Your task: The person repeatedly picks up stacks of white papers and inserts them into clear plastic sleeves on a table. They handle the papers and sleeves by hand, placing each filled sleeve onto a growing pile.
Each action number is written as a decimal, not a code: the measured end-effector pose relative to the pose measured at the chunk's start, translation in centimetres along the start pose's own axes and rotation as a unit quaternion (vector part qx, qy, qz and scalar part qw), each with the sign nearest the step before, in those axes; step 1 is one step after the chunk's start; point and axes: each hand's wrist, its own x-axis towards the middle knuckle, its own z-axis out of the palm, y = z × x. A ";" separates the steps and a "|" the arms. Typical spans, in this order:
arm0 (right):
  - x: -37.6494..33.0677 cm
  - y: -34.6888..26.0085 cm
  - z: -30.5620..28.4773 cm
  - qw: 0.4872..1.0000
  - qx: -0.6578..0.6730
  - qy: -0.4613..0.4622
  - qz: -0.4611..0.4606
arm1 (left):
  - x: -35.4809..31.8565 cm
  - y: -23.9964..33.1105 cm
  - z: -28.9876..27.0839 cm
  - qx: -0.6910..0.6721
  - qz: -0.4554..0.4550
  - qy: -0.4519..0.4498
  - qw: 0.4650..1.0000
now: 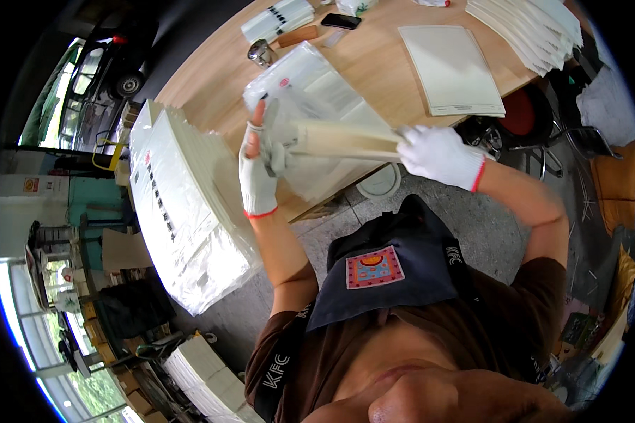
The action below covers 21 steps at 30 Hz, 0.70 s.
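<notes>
Both my hands are gloved in white knit with red cuffs, raised above the near edge of the wooden worktop [374, 63]. My right hand [441, 154] is clamped on one end of a flat cream stack of sheets [346, 139], seen edge-on, fingers wrapped over its end. My left hand [256, 173] meets the stack's other end; the grip there is partly closed on a clear plastic bag [310, 92], thumb up, but whether the fingers pinch the bag mouth or only steady it I cannot tell. The stack's left end sits at or inside the bag opening; motion blur hides the exact edge.

The bag hangs over the worktop's near edge, its far part lying on the wood.

Left of the stack, at the worktop's corner, a tall pile of bagged white sheets [183, 204] overhangs toward the floor, close beside my left wrist. Beyond the stack, to the right, a flat cream folder [451, 67] lies alone, with bare wood between it and the bag. Farther right, a fanned pile of cream sheets [529, 28] reaches the worktop's far corner. Beyond the bag: a small metal cup [261, 51], a dark phone [341, 20].

Below the stack, bare grey floor [473, 218] lies between the worktop edge and my apron [388, 268].
</notes>
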 end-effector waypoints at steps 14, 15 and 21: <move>10.4 0.7 12.2 0.837 0.485 -0.097 0.234 | -5.3 -10.1 6.3 0.521 0.087 -0.035 0.849; 12.9 -1.6 8.9 0.895 0.348 -0.173 0.219 | -3.7 -8.9 7.7 0.508 0.127 -0.035 0.852; 8.7 -2.8 16.0 0.985 0.077 0.141 0.058 | -1.2 -9.2 9.6 0.421 0.089 0.011 0.903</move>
